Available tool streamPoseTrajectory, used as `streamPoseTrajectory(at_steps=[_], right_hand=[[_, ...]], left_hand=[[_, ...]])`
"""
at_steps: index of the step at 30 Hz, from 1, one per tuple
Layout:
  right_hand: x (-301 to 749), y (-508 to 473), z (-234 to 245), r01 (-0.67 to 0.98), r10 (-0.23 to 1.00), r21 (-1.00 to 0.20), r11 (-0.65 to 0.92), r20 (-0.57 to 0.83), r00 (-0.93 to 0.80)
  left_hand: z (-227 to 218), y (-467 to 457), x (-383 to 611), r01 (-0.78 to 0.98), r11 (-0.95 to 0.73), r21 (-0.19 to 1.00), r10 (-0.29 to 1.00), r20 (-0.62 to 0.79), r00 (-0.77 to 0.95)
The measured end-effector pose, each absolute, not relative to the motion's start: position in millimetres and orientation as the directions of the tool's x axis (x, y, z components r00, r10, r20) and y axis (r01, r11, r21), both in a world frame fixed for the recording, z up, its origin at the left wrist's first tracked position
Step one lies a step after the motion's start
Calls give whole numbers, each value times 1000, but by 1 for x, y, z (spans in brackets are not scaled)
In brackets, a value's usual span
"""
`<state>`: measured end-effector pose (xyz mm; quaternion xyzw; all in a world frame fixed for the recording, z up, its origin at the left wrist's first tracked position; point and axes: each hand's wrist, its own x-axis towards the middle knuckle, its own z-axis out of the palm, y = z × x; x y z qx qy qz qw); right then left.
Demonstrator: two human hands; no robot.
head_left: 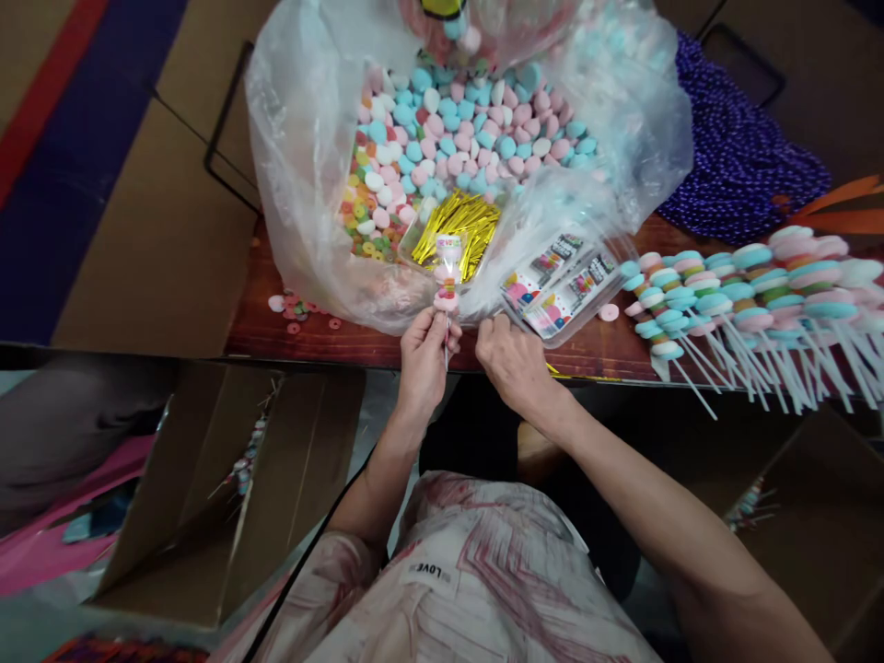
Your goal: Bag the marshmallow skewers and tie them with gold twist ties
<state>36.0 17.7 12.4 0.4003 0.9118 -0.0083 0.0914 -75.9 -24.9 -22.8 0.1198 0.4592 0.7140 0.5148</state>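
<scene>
My left hand (423, 350) is closed around the stick of a candy skewer (447, 276), held upright in a clear wrapper at the table's near edge. My right hand (511, 357) rests just to its right, fingers curled against the table edge; I cannot make out anything in them. Right behind the skewer lies a bundle of gold twist ties (459, 230). A big clear plastic bag (304, 166) full of pink, blue and white candies (470, 120) lies open beyond.
A row of finished candy skewers (746, 295) with white sticks lies at the right of the wooden table (262, 322). Printed labels (559, 281) sit beside my right hand. Purple cord (746, 157) lies at back right. An open cardboard box (227, 479) stands at lower left.
</scene>
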Motion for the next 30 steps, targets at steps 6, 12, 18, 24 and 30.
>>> streamPoseTrajectory(at_steps=[6,12,18,24,30], right_hand=[[59,14,-5,761,767,-106,641,44,-640],[66,14,0,495,760,-611,618,306,-573],[59,12,9,394,803,-721,570,388,-452],[70,13,15,508,782,-612,606,574,-242],[80,13,15,555,739,-561,614,655,-156]], left_hand=[[-22,-26,-78,-658,-59,751,847,-311,-431],[-19,-27,-68,-568,-69,820,879,-219,-424],[-10,-22,-51,-529,-24,849,924,-183,-335],[-4,-17,-34,-443,-47,895,955,-89,-282],[-7,-19,-18,-421,-68,904,950,-70,-305]])
